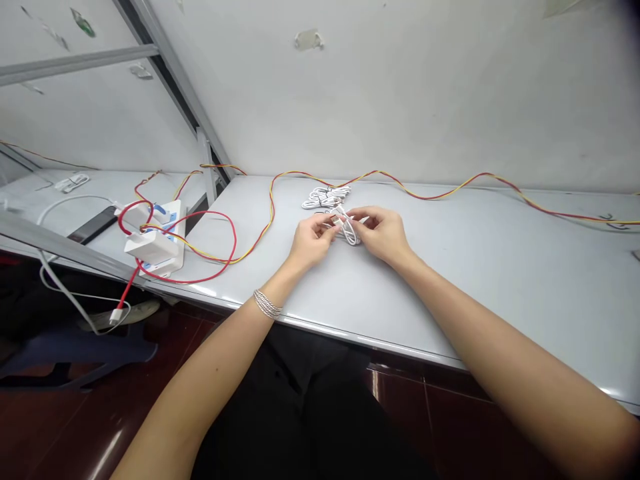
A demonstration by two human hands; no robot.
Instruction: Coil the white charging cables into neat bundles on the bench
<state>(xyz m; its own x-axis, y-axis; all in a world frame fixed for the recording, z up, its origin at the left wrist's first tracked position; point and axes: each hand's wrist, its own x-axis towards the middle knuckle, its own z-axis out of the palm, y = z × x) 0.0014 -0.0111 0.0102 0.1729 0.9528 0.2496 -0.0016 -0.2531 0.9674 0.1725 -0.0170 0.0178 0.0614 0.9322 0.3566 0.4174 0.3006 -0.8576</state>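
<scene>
Between my two hands is a coiled white charging cable [350,233], held just above the grey tabletop. My left hand [313,240], with a silver bracelet on its wrist, pinches the cable near a white plug end. From the other side, my right hand [383,233] grips the coil with thumb and fingers. Right behind my hands lie more coiled white cables [326,197], bound with dark ties. My fingers hide part of the held coil.
A white power strip [175,230] with white adapters [150,247] and a looped red cable [235,233] sits at the left. Red and yellow wires [390,179] run along the wall. A metal frame post [175,87] rises at left. Beyond it lies a dark phone [95,225].
</scene>
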